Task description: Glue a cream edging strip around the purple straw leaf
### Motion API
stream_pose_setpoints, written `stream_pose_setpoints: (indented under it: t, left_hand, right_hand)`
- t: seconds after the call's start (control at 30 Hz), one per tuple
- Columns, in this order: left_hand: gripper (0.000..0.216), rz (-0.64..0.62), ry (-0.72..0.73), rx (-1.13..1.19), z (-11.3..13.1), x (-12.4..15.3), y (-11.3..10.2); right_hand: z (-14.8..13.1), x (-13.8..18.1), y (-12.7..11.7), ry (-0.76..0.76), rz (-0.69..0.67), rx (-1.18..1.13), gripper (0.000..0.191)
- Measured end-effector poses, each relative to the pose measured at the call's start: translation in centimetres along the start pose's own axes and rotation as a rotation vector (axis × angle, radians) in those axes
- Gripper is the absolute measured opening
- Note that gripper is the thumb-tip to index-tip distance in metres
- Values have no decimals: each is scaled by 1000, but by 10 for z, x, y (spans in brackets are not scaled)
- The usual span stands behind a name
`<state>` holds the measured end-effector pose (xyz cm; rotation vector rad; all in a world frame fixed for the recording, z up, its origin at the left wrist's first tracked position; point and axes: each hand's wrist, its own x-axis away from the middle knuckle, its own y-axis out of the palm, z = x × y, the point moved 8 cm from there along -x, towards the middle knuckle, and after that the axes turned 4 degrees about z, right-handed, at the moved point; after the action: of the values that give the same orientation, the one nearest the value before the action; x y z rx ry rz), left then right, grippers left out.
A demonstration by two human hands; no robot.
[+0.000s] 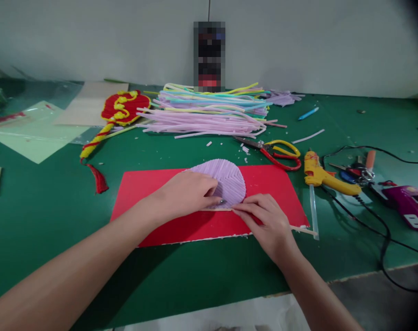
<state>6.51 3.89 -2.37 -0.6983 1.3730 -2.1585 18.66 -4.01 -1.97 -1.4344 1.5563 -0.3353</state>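
Note:
A lilac round panel [231, 181], ribbed with rows of pipe cleaners, lies on a red board [274, 184]. My left hand [191, 189] rests on its left part, fingers curled and thumb pressed down near the lower edge. Along that lower edge runs a pale pipe cleaner [303, 231], whose far end sticks out past the board's right side. My right hand [266, 220] pinches this pipe cleaner between thumb and fingertips, just at the panel's lower right. The left part of the panel is hidden under my left hand.
Bundled pipe cleaners [205, 120] lie behind the board. Scissors [276, 152], a yellow glue gun [328, 177] with its cord, keys [362, 172] and a purple tool [407, 204] sit to the right. A red and yellow fan [121, 108] lies at left; a blue pen [308, 113] lies far right.

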Motion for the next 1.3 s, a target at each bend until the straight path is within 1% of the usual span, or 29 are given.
stream_pose_setpoints:
  t: [0.23,0.43,0.57,0.7,0.8,0.83,0.87,0.97,1.0,1.07,1.13,1.2,1.23,1.3]
  left_hand:
    - [34,19,-1,-46,5,1,0]
    - [45,19,12,-62,8,3,-1]
    - [36,28,17,-45,6,2,1]
    - [25,-16,46,60,-1,-1,1]
    - [23,-114,38,236,-11,1,-6]
    - [22,-116,25,306,-15,2,-13]
    - [19,-89,11,374,-20,3,-22]
    - [18,120,-101,450,-45,7,-52]
    - [17,175,-140,463,-54,9,-58]
    - [17,239,-201,472,-67,13,-65]
    - [16,255,-232,472,-73,13,-65]
    - [17,250,-225,461,-69,12,-61]
    - [16,238,-202,460,-63,10,-57]
    - [14,188,-100,474,-40,6,-47]
  right_hand:
    - [-1,0,0,-20,-5,14,13]
    - [-1,0,0,-27,-11,23,13]
    - [-2,0,0,-38,-6,15,13]
    - [-2,0,-1,-32,8,13,12]
    - [-3,-1,-2,-42,17,5,12]
    - [-3,-1,-2,-48,19,4,12]
    - [-4,-1,-2,-55,20,4,12]
    - [-5,0,-2,-83,19,9,12]
    - [-6,0,-2,-91,18,10,12]
    - [-6,0,-2,-97,18,10,11]
    - [-6,0,-2,-94,19,10,10]
    - [-6,0,-2,-96,18,12,10]
    - [-7,0,-2,-98,18,14,10]
    - [-7,0,-2,-98,16,15,10]
